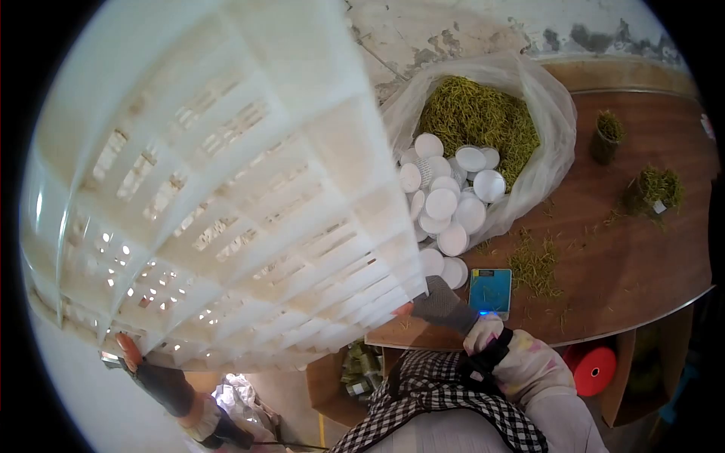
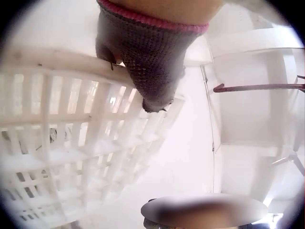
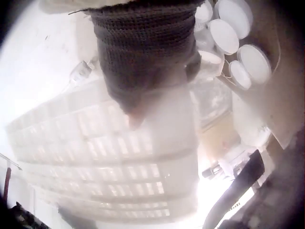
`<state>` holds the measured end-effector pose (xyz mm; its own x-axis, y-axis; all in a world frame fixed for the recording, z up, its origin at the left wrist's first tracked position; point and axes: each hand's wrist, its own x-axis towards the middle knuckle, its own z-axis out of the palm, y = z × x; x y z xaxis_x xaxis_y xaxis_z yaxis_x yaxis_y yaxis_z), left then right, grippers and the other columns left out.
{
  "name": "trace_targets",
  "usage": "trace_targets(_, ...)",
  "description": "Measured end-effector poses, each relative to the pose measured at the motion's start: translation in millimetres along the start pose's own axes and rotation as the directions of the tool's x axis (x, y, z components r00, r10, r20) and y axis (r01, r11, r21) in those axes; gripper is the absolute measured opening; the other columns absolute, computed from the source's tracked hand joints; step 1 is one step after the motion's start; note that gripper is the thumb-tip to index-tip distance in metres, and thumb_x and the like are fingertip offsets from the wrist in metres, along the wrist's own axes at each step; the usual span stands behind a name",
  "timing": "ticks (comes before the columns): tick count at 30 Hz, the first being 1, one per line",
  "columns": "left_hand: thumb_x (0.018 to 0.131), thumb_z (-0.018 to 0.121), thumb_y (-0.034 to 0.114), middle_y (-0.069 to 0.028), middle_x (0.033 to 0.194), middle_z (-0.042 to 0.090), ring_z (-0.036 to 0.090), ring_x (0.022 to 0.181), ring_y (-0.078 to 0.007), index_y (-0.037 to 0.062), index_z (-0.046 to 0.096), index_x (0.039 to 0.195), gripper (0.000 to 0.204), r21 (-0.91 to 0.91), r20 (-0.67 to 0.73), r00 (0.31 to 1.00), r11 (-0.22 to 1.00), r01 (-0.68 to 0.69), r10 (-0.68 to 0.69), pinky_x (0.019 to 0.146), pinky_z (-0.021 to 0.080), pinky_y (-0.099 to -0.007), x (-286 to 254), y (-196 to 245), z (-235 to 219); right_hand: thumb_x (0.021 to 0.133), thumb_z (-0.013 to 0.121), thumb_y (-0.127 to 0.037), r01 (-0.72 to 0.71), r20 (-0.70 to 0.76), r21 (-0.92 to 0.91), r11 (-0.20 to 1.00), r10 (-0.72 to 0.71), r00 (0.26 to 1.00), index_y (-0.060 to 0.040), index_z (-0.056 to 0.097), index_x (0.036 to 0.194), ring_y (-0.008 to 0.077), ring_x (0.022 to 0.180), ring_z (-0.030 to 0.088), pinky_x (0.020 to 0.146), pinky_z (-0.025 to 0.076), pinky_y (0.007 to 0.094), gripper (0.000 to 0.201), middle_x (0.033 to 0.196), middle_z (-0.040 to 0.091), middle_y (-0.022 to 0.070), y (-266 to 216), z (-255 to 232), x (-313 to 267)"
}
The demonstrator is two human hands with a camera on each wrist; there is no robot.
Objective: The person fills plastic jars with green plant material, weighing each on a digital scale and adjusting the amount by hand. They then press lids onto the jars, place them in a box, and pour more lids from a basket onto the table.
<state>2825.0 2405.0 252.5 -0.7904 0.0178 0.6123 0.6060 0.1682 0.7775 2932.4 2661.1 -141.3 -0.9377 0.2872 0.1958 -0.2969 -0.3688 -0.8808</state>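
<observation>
A large white slatted plastic crate [image 1: 302,166], tilted up, fills the left half of the head view. My left hand [image 1: 162,381], in a dark knit fingerless glove, grips its edge at the lower left. In the left wrist view that gloved hand [image 2: 147,57] curls over the crate's rim [image 2: 71,59]. My right hand [image 1: 445,306], in a similar grey glove, holds the crate's right corner. From the right wrist view, the hand [image 3: 143,62] overlaps the crate wall [image 3: 138,157], its fingertips partly hidden and blurred.
Right of the crate, a clear plastic bag [image 1: 559,136] holds dried green plant strands [image 1: 476,113]; white round lids [image 1: 442,204] heap beside them. A blue scale [image 1: 491,291], loose strands [image 1: 536,264] and two filled containers [image 1: 604,140] stand on the brown table [image 1: 604,264]. A red spool [image 1: 594,371] lies below.
</observation>
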Motion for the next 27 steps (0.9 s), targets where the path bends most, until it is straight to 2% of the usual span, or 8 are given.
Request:
trace_targets(4,0.105,0.051,0.038,-0.0159,0.141,0.056,0.056,0.127,-0.0269,-0.0034,0.046,0.145,0.058,0.152,-0.144,0.987,0.987,-0.043,0.065,0.107,0.045,-0.0396,-12,-35,-40,0.080,0.084,-0.036,-0.076,0.006,-0.133,0.988,0.077,0.997,-0.0012,0.071,0.102,0.0184,0.075,0.065,0.070,0.051,0.0348,0.044,0.083,0.071,0.0097,-5,13,-6)
trace_targets(7,0.105,0.050,0.038,-0.0159,0.144,0.054,0.054,0.129,-0.0287,-0.0041,0.043,0.147,0.060,-0.225,-0.187,0.978,0.973,0.054,-0.097,0.108,0.044,-0.0420,-16,-79,-104,0.079,0.084,-0.037,0.000,0.012,-0.320,0.947,0.004,1.000,-0.0019,0.071,0.095,0.0244,0.074,0.067,0.070,0.051,0.0360,0.041,0.083,0.071,0.0143,-17,32,-9)
trace_targets(9,0.106,0.047,0.034,-0.0178,0.144,0.053,0.057,0.126,-0.0308,-0.0048,0.040,0.149,0.059,0.494,-0.122,0.950,0.847,-0.194,0.289,0.106,0.048,-0.0425,-34,-117,-147,0.078,0.084,-0.036,0.051,0.036,-0.449,0.892,-0.039,0.999,-0.0025,0.070,0.091,0.0272,0.074,0.067,0.069,0.051,0.0365,0.039,0.082,0.070,0.0158,-24,48,-12)
trace_targets(11,0.105,0.046,0.033,-0.0205,0.142,0.054,0.061,0.120,-0.0323,-0.0056,0.039,0.149,0.059,0.377,-0.210,0.944,0.912,-0.161,0.253,0.100,0.053,-0.0421,-61,-134,-166,0.079,0.083,-0.034,0.156,0.127,-0.554,0.818,-0.102,0.987,-0.0043,0.071,0.089,0.0299,0.077,0.069,0.069,0.051,0.0389,0.033,0.083,0.070,0.0148,-25,64,-14)
trace_targets(15,0.104,0.043,0.048,-0.0187,0.147,0.050,0.053,0.130,-0.0349,-0.0024,0.039,0.150,0.069,0.278,-0.234,0.968,0.947,0.160,-0.094,0.108,0.046,-0.0479,-15,-205,-217,0.081,0.079,-0.029,0.238,0.202,-0.628,0.741,-0.141,0.969,-0.0057,0.071,0.088,0.0348,0.079,0.067,0.069,0.051,0.0450,0.026,0.083,0.069,0.0133,-27,140,37)
trace_targets(17,0.102,0.042,0.054,-0.0167,0.154,0.042,0.043,0.139,-0.0347,0.0006,0.035,0.153,0.074,-0.523,-0.315,0.836,0.817,0.242,-0.449,0.114,0.037,-0.0499,-17,-237,-229,0.083,0.076,-0.030,0.251,0.272,-0.633,0.732,-0.094,0.958,-0.0055,0.070,0.088,0.0355,0.079,0.067,0.071,0.052,0.0459,0.026,0.083,0.069,0.0133,-26,174,57)
trace_targets(21,0.099,0.047,0.054,-0.0147,0.156,0.039,0.041,0.139,-0.0334,0.0033,0.033,0.154,0.076,-0.407,-0.566,0.630,0.845,0.348,-0.532,0.116,0.034,-0.0472,-53,-294,-258,0.081,0.078,-0.036,0.190,0.286,-0.759,0.623,0.056,0.957,-0.0031,0.069,0.090,0.0346,0.081,0.066,0.071,0.051,0.0456,0.035,0.083,0.068,0.0152,3,226,80)
trace_targets(27,0.095,0.052,0.059,-0.0097,0.155,0.042,0.043,0.138,-0.0312,0.0091,0.038,0.153,0.078,-0.532,-0.478,0.559,0.730,0.430,-0.677,0.117,0.033,-0.0473,-114,-419,-309,0.085,0.071,-0.039,0.181,0.317,-0.899,0.399,0.308,0.897,-0.0058,0.069,0.103,0.0348,0.092,0.066,0.079,0.051,0.0477,0.037,0.093,0.069,0.0159,24,273,114)
